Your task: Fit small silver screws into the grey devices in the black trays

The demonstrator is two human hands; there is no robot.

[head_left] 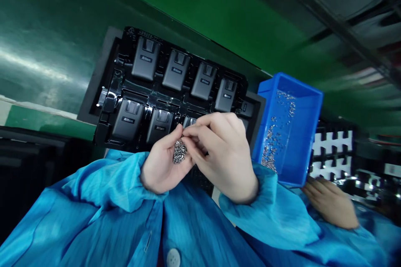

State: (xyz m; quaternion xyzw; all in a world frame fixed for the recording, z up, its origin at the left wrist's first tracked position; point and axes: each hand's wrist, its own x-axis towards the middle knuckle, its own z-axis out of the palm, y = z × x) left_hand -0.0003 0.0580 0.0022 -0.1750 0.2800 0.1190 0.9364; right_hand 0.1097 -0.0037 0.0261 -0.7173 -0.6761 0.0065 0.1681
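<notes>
A heap of small silvery screws (179, 152) lies in the cupped palm of my left hand (166, 162), whose fingers curl underneath. My right hand (224, 150) reaches over the heap, thumb and fingers pinched together at the tip of my left thumb. Whatever sits in that pinch is too small to make out. Just beyond my hands, a black moulded tray (153, 91) holds two rows of dark grey cases marked "Riton". A near-row case (159, 125) is closest to my left thumb, and my right hand covers part of that row.
A blue bin (290, 129) with loose screws scattered inside stands right of the tray. Another person's hand (332, 202) rests near its lower corner. Beyond it is a tray with white pieces (332, 150). The bench (46, 62) is green.
</notes>
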